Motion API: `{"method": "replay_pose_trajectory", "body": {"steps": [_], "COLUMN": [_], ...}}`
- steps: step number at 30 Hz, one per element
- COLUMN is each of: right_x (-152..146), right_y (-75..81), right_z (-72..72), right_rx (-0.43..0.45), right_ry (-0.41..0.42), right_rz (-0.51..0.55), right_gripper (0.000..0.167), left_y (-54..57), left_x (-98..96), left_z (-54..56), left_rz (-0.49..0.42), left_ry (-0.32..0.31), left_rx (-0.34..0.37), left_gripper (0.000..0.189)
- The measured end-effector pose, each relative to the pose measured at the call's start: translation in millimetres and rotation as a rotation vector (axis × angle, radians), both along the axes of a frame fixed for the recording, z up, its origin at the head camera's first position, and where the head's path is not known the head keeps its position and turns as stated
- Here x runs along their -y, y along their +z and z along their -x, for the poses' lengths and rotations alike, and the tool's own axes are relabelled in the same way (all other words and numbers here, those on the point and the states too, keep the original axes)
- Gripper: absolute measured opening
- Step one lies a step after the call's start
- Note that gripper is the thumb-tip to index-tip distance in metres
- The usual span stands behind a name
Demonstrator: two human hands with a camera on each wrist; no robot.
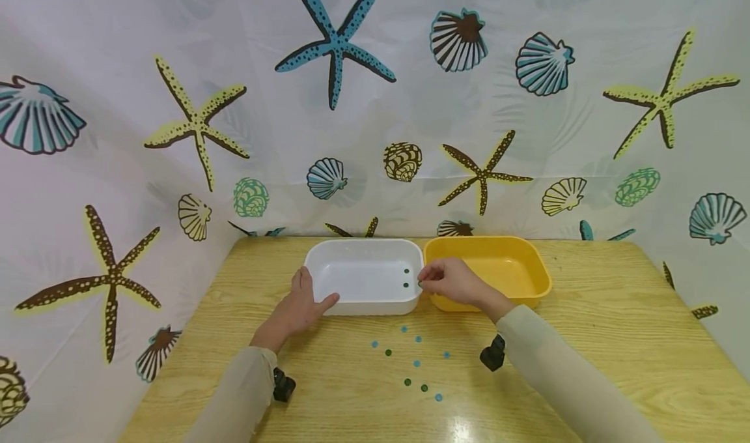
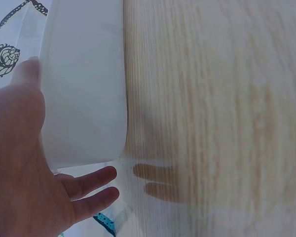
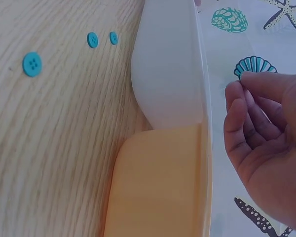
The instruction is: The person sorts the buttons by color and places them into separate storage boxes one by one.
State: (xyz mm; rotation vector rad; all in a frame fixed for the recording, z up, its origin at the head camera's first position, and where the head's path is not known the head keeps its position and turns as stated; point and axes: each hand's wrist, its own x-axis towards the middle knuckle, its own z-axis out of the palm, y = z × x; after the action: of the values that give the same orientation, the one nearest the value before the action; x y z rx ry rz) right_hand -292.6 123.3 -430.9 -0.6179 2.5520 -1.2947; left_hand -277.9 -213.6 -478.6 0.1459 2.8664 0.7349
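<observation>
My left hand (image 1: 297, 307) holds the near left corner of a white plastic tub (image 1: 357, 308). Its thumb lies over the rim, and two fingers extend past the end wall in the left wrist view. Two dark green buttons (image 1: 405, 285) lie inside the tub toward its right end. Over the right rim, where the tub meets a yellow one, my right hand (image 1: 454, 281) pinches a small dark green button (image 1: 420, 283) between thumb and fingertips. The right wrist view shows only a dark sliver of it.
Touching the white tub on its right is the yellow tub (image 1: 530, 260). Several blue buttons (image 1: 416, 363) and three green buttons (image 1: 407, 382) lie scattered on the wooden table (image 1: 586, 339) in front. Behind hangs a curtain (image 1: 398, 117) printed with shells and starfish.
</observation>
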Motion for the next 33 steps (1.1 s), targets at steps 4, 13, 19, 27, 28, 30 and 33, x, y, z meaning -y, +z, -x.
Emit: {"method": "replay_pose_trajectory", "body": {"steps": [4, 13, 19, 27, 28, 30, 33], "right_x": [5, 14, 19, 25, 25, 27, 29], "right_y": [-0.6, -3.1, -6.4, -10.0, -10.2, -9.5, -8.8], "right_z": [6.3, 16.0, 21.3, 27.5, 28.5, 29.7, 31.6], "right_rx": [0.014, 0.023, 0.012, 0.001, -0.002, -0.006, -0.004], "right_ry": [-0.007, -0.012, -0.034, -0.054, -0.055, -0.059, -0.059], "right_rz": [-0.01, -0.006, -0.025, -0.038, -0.039, -0.043, -0.047], "right_gripper": [0.009, 0.011, 0.013, 0.013, 0.013, 0.014, 0.015], "left_y": [0.9, 2.0, 2.3, 3.0, 3.2, 3.2, 3.2], "left_x": [0.2, -0.6, -0.2, -1.0, -1.1, -1.1, -1.1], "left_z": [-0.6, -1.2, -1.4, -1.4, -1.3, -1.0, -0.7], "left_rz": [-0.005, -0.012, -0.01, -0.004, -0.004, -0.001, 0.005], "left_ry": [-0.004, -0.005, -0.004, -0.002, -0.002, -0.003, -0.007], "left_rx": [0.001, 0.011, 0.008, 0.01, 0.01, 0.011, 0.009], "left_gripper": [0.111, 0.108, 0.108, 0.106, 0.106, 0.106, 0.107]}}
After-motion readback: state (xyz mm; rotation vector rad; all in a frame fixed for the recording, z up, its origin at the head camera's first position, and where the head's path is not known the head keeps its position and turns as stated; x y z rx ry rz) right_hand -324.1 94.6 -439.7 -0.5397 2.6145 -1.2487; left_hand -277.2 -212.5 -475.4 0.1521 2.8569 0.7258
